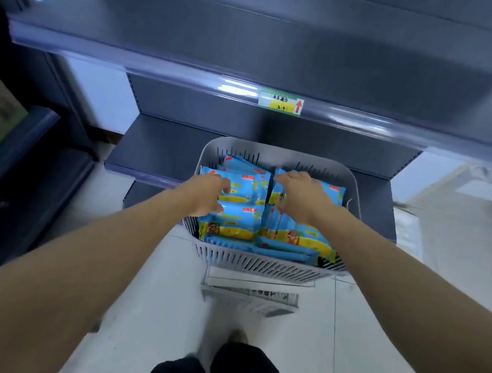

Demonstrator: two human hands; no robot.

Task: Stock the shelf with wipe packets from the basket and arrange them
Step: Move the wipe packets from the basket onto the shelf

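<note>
Wipe packets point(235, 221) in basket point(259, 264) | left hand point(203, 194) fingers clamp one | right hand point(298, 194) fingers clamp another

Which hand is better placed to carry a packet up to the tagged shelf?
Right, marginally: the right hand rests on wipe packets deeper in the basket, almost below the price tag; the left hand sits further aside.

At the centre of the frame a grey slotted basket point(265, 264) is seen, filled with blue and yellow wipe packets point(234, 220). The left hand point(206, 195) and the right hand point(300, 195) are set on the upper packets, with fingers curled round them. Above, a dark shelf point(161, 56) is seen, and a price label point(281, 101) is fixed on its front rail.
</note>
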